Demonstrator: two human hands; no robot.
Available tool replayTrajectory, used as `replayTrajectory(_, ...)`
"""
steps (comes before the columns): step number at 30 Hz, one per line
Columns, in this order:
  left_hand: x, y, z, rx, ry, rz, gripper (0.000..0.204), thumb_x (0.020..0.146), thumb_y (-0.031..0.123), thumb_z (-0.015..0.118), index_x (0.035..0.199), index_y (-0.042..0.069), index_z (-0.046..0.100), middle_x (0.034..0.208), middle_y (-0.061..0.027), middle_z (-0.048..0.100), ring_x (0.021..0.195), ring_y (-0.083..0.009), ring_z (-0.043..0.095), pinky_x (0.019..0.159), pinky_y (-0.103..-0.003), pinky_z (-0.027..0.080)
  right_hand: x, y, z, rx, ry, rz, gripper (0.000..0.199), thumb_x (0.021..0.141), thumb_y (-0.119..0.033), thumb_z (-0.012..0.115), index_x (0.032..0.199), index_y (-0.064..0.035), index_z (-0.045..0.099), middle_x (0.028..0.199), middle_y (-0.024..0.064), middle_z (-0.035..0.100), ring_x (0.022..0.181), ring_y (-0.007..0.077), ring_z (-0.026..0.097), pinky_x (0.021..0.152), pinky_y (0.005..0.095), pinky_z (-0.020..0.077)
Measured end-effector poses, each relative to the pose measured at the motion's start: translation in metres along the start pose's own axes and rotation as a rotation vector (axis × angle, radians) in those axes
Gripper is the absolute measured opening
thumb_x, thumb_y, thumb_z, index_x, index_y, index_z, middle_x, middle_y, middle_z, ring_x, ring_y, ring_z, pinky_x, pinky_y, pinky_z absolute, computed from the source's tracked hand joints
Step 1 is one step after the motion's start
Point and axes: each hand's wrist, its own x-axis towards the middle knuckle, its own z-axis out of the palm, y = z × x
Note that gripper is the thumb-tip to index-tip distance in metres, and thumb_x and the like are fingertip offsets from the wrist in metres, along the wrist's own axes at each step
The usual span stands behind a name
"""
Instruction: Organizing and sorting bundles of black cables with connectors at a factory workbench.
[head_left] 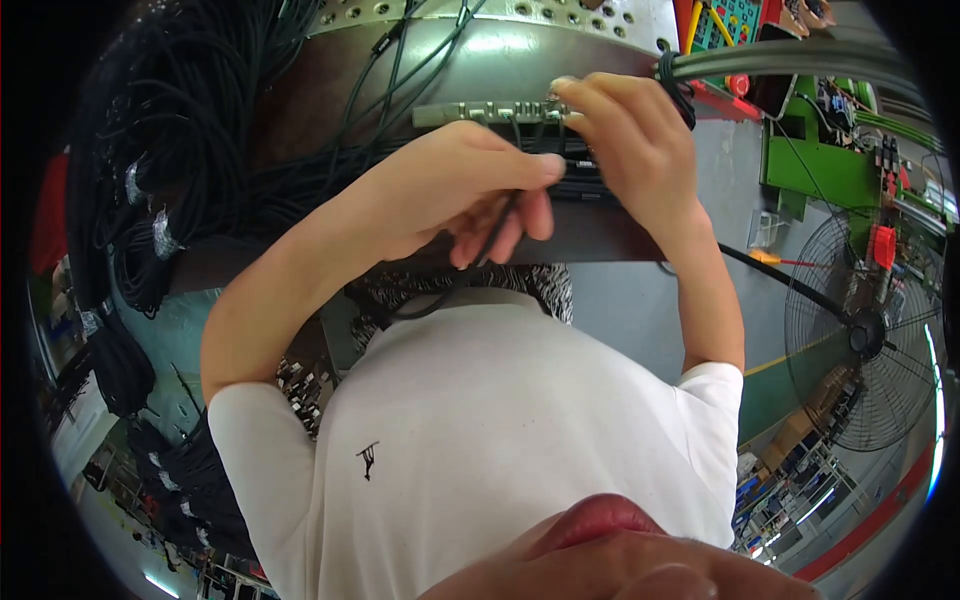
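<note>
My left hand (470, 190) is closed around a thin black cable (497, 232) that hangs down toward my white shirt. My right hand (625, 130) is raised just beyond it, with the fingertips pinching a small plug at the right end of a grey strip of sockets (470, 112). Several black leads run from that strip. The strip sits on a dark box (590, 225) on a shiny metal bench (500, 55). My hands nearly touch each other, and my right palm hides part of the strip's end.
Thick bundles of black cables (170, 170) hang at the left. A perforated metal plate (520, 12) lies at the far edge. At the right stand a green machine (815, 170) and a large wire-guard floor fan (865, 335) on a grey floor.
</note>
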Motion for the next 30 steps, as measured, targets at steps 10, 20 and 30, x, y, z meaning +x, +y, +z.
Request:
replayTrajectory(10,0.014,-0.017,-0.052,1.549,0.581,1.031,0.032,0.077,0.004,0.070,0.108,0.005,0.061,0.090,-0.0061,0.059,0.086,-0.0235,0.060,0.070,-0.030,0.051,-0.029,0.011,0.022,0.302,0.015,0.379,0.016,0.078,0.002,0.069,0.091,-0.0039,0.063,0.092,0.0073,0.068,0.086,0.0257,0.066,0.075,0.0337,0.0515)
replayTrajectory(20,0.026,-0.017,-0.072,1.476,0.436,1.048,0.020,0.076,0.008,0.071,0.093,0.006,0.062,0.087,-0.0029,0.060,0.080,-0.0213,0.059,0.069,-0.034,0.049,-0.022,0.007,0.017,0.291,-0.063,0.339,0.020,0.077,0.006,0.069,0.090,-0.0030,0.058,0.091,0.0096,0.064,0.078,0.0279,0.064,0.068,0.0353,0.0509)
replayTrajectory(30,0.055,0.018,-0.158,-0.043,0.347,0.985,0.027,0.100,0.017,0.054,0.121,0.000,0.056,0.106,-0.0083,0.066,0.094,-0.0149,0.064,0.084,-0.028,0.051,0.002,0.035,-0.008,0.623,-0.520,0.442,0.019,0.082,0.003,0.065,0.100,-0.0003,0.060,0.106,0.0100,0.064,0.097,0.0230,0.062,0.086,0.0333,0.0491)
